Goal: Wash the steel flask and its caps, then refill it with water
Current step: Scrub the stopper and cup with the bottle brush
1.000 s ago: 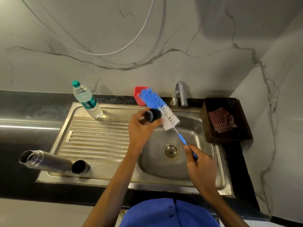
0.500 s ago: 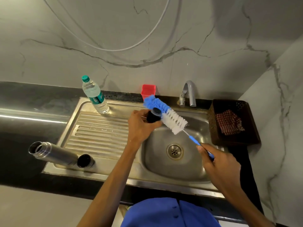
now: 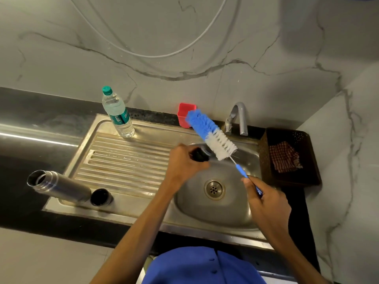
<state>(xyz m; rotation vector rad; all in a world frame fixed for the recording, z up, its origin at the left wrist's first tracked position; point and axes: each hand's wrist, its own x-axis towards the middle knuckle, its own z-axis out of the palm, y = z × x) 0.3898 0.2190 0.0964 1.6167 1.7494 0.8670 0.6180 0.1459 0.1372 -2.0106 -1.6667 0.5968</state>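
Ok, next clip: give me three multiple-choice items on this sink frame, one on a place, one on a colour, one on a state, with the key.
1. Where is the steel flask?
A. on the sink's front left corner
B. in the basket
C. under the tap

2. What colour is the plastic water bottle's cap?
A. red
B. green
C. white

3. What is the left hand doing?
A. resting open
B. turning the tap
C. gripping a black flask cap

Key: 1 A, it lies open-mouthed beside the second cap; 2 B, the top is green; 3 C, fingers curl round the cap against the bottle brush, held by the right hand.
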